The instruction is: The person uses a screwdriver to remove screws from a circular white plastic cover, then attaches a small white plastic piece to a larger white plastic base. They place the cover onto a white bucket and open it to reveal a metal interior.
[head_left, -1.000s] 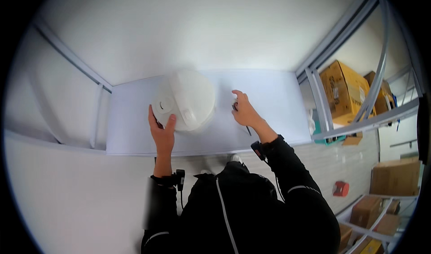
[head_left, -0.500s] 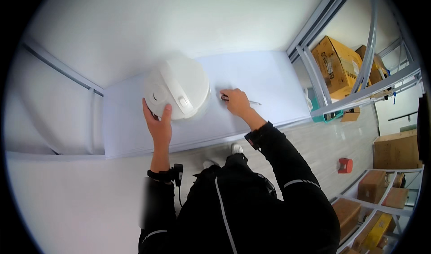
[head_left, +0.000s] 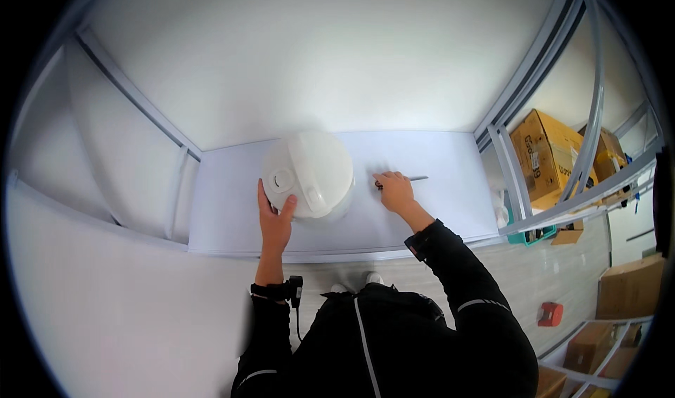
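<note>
A round white rice cooker [head_left: 332, 160] stands on the white tabletop [head_left: 450, 159], its lid facing up with a broad handle band across it and a round vent at the left. My left hand [head_left: 275, 223] grips the cooker's front left side, the thumb over the lid's edge and the fingers down along the wall. To the right of the cooker, my right hand [head_left: 398, 193] is closed around a slim tool [head_left: 420, 178] low over the tabletop. The tool's dark handle end shows left of the fingers and a thin metal blade sticks out to the right; its exact kind is unclear.
A white wall rises behind the table. Grey metal frames [head_left: 513, 180] stand at both sides. Beyond the right frame are cardboard boxes [head_left: 545, 159], a teal basket [head_left: 534, 236] and a red stool [head_left: 550, 314] on the floor. Shelves with more boxes stand at the lower right.
The whole view has shifted, so the table sits lower and further right in it. Both hands keep their holds, on the cooker and on the slim tool. The tool's blade now lies more level.
</note>
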Demonstrator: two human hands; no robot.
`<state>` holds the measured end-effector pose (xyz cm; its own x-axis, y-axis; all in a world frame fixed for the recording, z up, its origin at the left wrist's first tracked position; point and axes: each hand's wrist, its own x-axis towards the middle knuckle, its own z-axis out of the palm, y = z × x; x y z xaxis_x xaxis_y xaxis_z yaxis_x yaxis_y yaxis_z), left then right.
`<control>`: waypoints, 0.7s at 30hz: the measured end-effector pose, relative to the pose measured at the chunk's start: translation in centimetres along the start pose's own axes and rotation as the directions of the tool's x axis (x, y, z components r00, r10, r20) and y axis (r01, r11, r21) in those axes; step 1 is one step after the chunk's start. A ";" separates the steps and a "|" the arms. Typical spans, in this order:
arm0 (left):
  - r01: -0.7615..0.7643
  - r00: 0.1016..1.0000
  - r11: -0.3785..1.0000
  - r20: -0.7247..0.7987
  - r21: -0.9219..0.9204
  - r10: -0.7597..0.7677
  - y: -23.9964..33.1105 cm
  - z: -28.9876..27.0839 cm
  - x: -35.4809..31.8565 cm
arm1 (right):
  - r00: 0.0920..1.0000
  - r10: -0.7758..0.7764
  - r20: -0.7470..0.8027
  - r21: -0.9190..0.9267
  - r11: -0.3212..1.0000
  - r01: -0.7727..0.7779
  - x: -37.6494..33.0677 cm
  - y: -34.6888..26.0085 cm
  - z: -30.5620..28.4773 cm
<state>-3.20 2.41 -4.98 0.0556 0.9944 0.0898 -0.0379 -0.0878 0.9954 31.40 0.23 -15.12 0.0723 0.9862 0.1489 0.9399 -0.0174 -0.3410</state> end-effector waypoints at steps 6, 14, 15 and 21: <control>-0.003 0.994 1.000 0.105 -0.007 0.003 -0.1 -1.2 0.8 | 0.995 0.023 0.095 -0.004 1.000 -0.023 1.2 -0.6 -1.4; -0.002 1.000 0.997 0.002 -0.073 0.002 -0.9 -0.2 0.9 | 0.984 -0.014 -0.177 0.154 0.987 0.042 2.7 -3.2 -3.4; -0.032 0.999 0.997 -0.015 -0.063 0.031 -1.4 -0.3 1.0 | 0.969 -0.031 -0.247 0.222 0.971 0.087 2.9 -3.7 -4.4; -0.090 0.991 0.978 -0.084 0.186 0.107 -2.1 -1.4 1.8 | 0.776 -0.425 -0.466 0.194 0.807 0.558 2.9 -11.7 -13.8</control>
<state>-4.43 4.48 -6.97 -0.0325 0.9807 0.1927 0.1434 -0.1862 0.9720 25.23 1.06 2.11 -0.1877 0.6963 0.6928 0.7336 0.5683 -0.3725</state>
